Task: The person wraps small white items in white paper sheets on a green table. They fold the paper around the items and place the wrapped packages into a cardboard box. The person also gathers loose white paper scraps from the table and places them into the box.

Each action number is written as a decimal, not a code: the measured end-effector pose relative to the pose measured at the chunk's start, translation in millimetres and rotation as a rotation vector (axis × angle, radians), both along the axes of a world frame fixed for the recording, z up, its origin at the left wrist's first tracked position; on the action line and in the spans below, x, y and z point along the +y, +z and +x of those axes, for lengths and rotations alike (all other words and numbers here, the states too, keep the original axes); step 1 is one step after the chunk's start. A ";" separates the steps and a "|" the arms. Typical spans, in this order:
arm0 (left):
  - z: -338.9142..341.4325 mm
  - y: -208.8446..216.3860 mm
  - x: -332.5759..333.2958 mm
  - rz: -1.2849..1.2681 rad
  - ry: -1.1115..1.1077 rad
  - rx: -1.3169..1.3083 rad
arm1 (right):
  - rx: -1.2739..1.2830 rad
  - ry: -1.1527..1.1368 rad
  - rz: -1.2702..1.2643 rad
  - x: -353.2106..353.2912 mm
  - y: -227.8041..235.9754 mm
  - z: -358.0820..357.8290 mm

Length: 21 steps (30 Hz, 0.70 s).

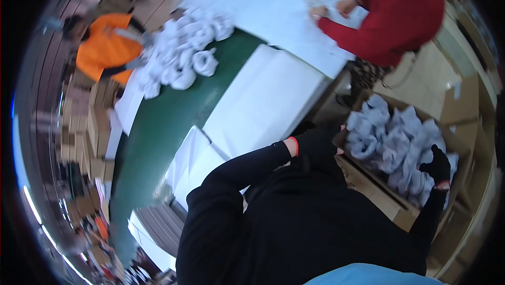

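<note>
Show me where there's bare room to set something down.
The green tabletop has room between the white bundles and the white sheets; those sheets look bare on top, too. Crowded: the carton, packed with pale bundles beside the right hand.

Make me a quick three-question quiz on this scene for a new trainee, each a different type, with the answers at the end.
1. True or false: the person's right hand is at the white bundles in the cardboard box.

2. Multiple choice: what colour is the band at the wrist of the person's left hand?
A. Blue
B. Red
C. Green

3. Fill in the blank: the co-worker beside the far pile of bundles at the green surface wears a top coloured ____.

Key: 1. True. 2. B. 3. Orange.
</note>
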<state>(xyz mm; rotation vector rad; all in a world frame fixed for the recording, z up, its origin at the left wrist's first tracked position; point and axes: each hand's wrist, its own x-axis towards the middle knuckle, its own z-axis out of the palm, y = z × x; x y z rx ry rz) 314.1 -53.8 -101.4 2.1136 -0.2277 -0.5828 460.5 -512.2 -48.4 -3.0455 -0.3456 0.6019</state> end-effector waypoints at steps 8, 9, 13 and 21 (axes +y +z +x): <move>-82.9 -30.3 169.5 -0.063 0.571 -0.304 | 0.052 0.729 0.467 298.5 52.1 6.9; -94.2 -25.5 194.6 -0.050 0.718 -0.339 | 0.126 0.783 0.474 349.5 56.6 11.5; -121.5 -37.4 321.0 0.183 1.148 -0.783 | 0.311 0.863 0.587 510.4 29.8 58.2; -244.5 -78.6 602.0 0.770 1.898 -0.542 | 0.126 0.563 0.594 853.9 -42.7 153.9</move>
